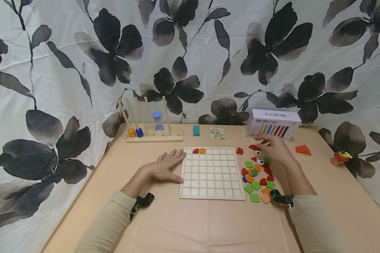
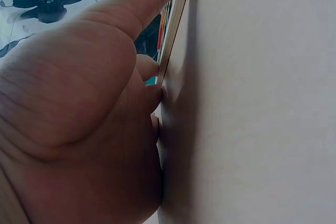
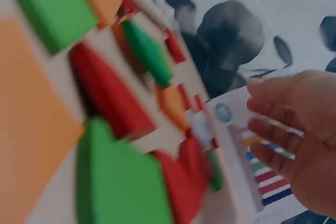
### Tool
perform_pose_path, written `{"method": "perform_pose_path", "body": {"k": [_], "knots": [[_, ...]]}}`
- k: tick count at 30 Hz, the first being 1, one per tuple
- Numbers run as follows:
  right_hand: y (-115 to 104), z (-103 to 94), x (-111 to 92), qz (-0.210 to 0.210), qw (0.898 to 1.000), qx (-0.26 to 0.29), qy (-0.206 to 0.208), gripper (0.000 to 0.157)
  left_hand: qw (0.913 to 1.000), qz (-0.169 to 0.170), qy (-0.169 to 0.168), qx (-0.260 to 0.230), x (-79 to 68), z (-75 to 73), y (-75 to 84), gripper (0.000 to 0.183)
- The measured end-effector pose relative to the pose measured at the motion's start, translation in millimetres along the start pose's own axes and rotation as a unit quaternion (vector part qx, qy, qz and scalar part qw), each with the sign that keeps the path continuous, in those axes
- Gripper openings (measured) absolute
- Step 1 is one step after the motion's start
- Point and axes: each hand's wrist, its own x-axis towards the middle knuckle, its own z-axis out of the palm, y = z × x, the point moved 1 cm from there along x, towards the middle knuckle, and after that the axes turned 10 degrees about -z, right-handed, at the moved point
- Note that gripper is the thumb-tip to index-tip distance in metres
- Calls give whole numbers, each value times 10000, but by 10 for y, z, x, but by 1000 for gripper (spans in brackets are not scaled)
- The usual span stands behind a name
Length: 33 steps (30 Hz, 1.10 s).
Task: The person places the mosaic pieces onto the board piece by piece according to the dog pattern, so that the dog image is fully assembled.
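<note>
Leftmost: one pale sleeve, with a dark wrist device at its cuff. Next, toward the table's far edge, one wooden peg rack with slender upright pegs; orange rings sit low on the first peg, blue rings on the second; a blue hourglass stands toward its right end. Left hand: laid at the near-left of the grid board, grip slack and spread, fingers straight, thumb touching the board's left edge. Grid board: pale, square-celled, flat on the table between the two hands; its far row carries one red piece and, just beside it, one orange square. Beyond the board, one teal block, then one small printed card. Right of the board, assorted loose pieces, green, orange, red and blue, with two white discs bearing dark centres. Behind these, one white box with coloured bars. Right hand: above the far loose pieces, before the box, grip apart, thumb separated from gently bent fingers. Farther right, one orange-red piece; rightmost, one small multicoloured toy.
</note>
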Motion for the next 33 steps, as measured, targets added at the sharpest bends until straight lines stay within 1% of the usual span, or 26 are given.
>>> {"method": "perform_pose_path", "body": {"k": [4, 7, 11, 14, 17, 20, 22, 23, 25, 29, 30, 31, 33], "knots": [[191, 65, 20, 418, 9991, 7, -124, 40, 10000, 3, -2, -64, -1, -7, 7, 108], [295, 126, 52, 516, 9984, 21, -240, 37, 10000, 29, 37, -83, 2, -5, 9, 108], [401, 199, 88, 644, 9975, 88, -282, 31, 10000, 30, 40, -29, 9, 5, 6, 108], [441, 231, 98, 778, 9964, 267, -224, 25, 10000, 27, 19, 13, 8, 7, 5, 109], [448, 235, 94, 727, 9966, 370, -133, 22, 10000, 50, 32, -9, 4, 3, 7, 109], [435, 214, 88, 588, 9976, 375, -44, 19, 10000, 41, 38, -4, 4, 7, 2, 109], [410, 178, 79, 592, 9972, 449, 10, 19, 10000, 8, 25, 10, 10, 14, -5, 109], [389, 154, 72, 683, 9958, 603, 2, 19, 10000, -16, 10, 11, 15, 18, -8, 109], [318, 94, 63, 689, 9953, 683, 41, 22, 10000, -40, -3, 12, 20, 24, -13, 110], [48, -8, 82, 188, 9980, 521, 296, 25, 10000, -40, -12, -18, 20, 6, -4, 110], [-39, -15, 96, -56, 9985, 373, 395, 24, 10000, -23, -1, -10, 20, 3, -5, 110], [-128, -9, 112, -240, 9980, 339, 467, 24, 10000, -12, 2, 11, 20, 1, -7, 110], [-299, 31, 146, -501, 9968, 346, 512, 24, 10000, -17, -9, 35, 21, 5, -16, 110]]}}
